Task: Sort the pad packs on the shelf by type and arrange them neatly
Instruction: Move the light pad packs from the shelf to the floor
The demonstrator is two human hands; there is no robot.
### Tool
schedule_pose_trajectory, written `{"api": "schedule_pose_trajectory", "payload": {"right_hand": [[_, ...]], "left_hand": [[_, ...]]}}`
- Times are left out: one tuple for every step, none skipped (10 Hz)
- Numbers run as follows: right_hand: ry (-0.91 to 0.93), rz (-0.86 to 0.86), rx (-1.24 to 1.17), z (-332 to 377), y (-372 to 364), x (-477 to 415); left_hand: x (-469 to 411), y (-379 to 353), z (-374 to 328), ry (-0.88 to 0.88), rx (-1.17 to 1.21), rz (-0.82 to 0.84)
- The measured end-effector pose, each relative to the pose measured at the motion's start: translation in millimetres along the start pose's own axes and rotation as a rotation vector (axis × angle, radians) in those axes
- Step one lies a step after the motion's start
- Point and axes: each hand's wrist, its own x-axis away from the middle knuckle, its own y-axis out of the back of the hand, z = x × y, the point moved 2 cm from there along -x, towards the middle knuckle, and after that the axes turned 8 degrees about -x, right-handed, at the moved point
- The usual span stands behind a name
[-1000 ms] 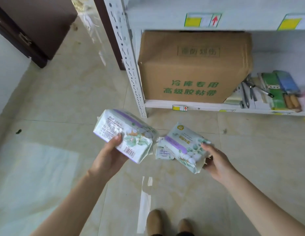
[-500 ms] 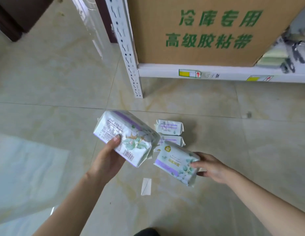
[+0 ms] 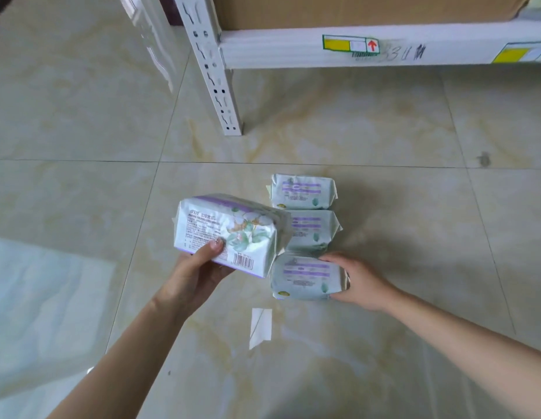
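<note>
A third small pad pack (image 3: 307, 278) has just been set down by the right hand (image 3: 361, 282), fingers still wrapped around it, extending the floor row, while the large pad pack (image 3: 225, 234) is gripped in the left hand (image 3: 193, 278).

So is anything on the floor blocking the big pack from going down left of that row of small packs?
Nothing visible: the floor left of the three small packs is bare. The left hand holds the big pack above it.
</note>
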Motion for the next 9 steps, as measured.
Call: {"api": "schedule_pose_trajectory", "payload": {"right_hand": [[0.157, -0.067, 0.213, -8.5, -16.3, 3.7], [0.161, -0.152, 0.44, -5.4, -20.0, 6.3], [0.238, -0.25, 0.51, 2.1, -16.1, 3.6], [0.291, -0.347, 0.58, 7.3, -9.7, -0.7], [0.34, -0.385, 0.614, 9.6, -5.9, -1.7], [0.246, -0.439, 0.394, 30.8, -0.6, 2.4], [-0.191, -0.048, -0.679, 66.0, 2.9, 6.2], [-0.402, 0.362, -1.32, 81.5, -3.4, 18.4], [-0.35, 0.336, -1.297, 70.8, -5.7, 29.7]], "left_hand": [[-2.4, -0.1, 8.4, 0.009, -0.033, 0.021], [-1.3, -3.6, 11.9, 0.025, -0.069, 0.04], [1.5, -8.1, 11.0, 0.029, -0.102, 0.062], [3.4, -9.9, 9.2, 0.036, -0.113, 0.067], [3.8, -7.6, 9.9, 0.035, -0.127, 0.05], [5.7, -7.5, 13.9, 0.039, -0.152, 0.075], [6.8, -14.1, 21.3, 0.036, -0.125, 0.118], [9.1, -21.9, 30.3, 0.033, -0.197, 0.184], [12.9, -17.1, 31.4, 0.059, -0.414, 0.246]]}}
